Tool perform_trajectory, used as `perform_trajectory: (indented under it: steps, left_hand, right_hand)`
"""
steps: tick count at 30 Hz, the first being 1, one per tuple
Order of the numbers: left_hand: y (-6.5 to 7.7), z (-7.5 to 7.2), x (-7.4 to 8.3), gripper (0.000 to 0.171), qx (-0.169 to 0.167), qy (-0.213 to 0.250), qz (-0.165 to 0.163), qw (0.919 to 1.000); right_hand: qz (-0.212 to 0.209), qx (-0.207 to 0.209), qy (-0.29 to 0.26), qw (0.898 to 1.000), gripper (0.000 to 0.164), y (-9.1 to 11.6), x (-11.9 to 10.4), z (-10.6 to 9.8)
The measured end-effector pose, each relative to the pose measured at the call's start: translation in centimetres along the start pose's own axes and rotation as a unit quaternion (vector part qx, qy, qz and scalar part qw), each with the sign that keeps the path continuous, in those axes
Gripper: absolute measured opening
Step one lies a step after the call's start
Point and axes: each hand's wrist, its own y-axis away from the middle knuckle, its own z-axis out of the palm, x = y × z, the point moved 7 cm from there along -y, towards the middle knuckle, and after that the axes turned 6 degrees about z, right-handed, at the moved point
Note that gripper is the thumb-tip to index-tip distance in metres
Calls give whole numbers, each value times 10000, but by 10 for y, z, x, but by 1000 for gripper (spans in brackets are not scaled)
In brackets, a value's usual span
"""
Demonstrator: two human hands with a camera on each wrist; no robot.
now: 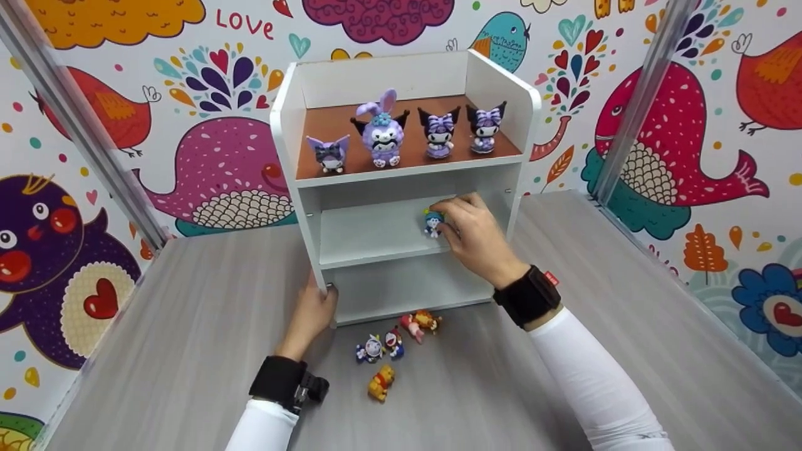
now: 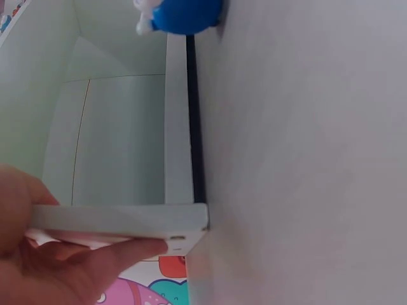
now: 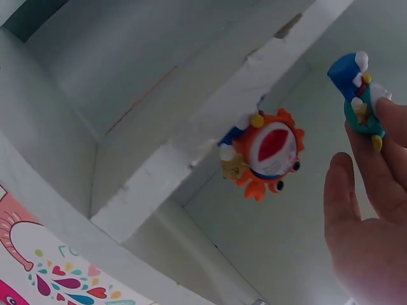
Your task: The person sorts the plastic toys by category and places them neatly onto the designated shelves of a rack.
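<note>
My right hand (image 1: 473, 235) pinches a small blue figurine (image 1: 432, 223) with a teal hood, just in front of the middle shelf (image 1: 369, 235). In the right wrist view the fingers (image 3: 365, 165) and thumb hold this figurine (image 3: 359, 95) by its side. Close by, an orange crab-like figurine (image 3: 275, 149) is at the shelf edge; in the head view my right hand seems to hide it. My left hand (image 1: 316, 307) grips the lower front of the left side panel (image 2: 114, 219) of the white shelf unit, thumb on one face and fingers on the other.
Four-sided figures aside, several purple figurines (image 1: 383, 138) stand on the brown top shelf (image 1: 432, 103). Before the unit lie a yellow bear figurine (image 1: 381, 383), a red-hooded one (image 1: 393, 342), a white-and-blue one (image 1: 371, 348), a pink one (image 1: 411, 327) and an orange one (image 1: 428, 321).
</note>
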Motion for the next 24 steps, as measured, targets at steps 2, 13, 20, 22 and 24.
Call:
perform_trajectory:
  steps: [2,13,20,22,24]
  left_hand:
    - [-1,0,0,57,15,35,15,10000]
    - [-1,2,-1,58,20,17,43,10000]
    - [0,3,0,56,-29,-90,-24,10000]
    - [0,2,-1,54,-27,-118,-52,9999]
    - [0,2,0,54,-26,-129,-46,9999]
  right_hand:
    - [-13,-39,53,10000,21,-1,0,2]
    - [-118,-312,148,9993,21,-1,5,11]
    - [-78,-339,-29,9994,19,-2,8,13]
    - [-44,-332,-71,9994,19,-3,9,13]
    - [-13,-334,-87,9994,19,-3,9,13]
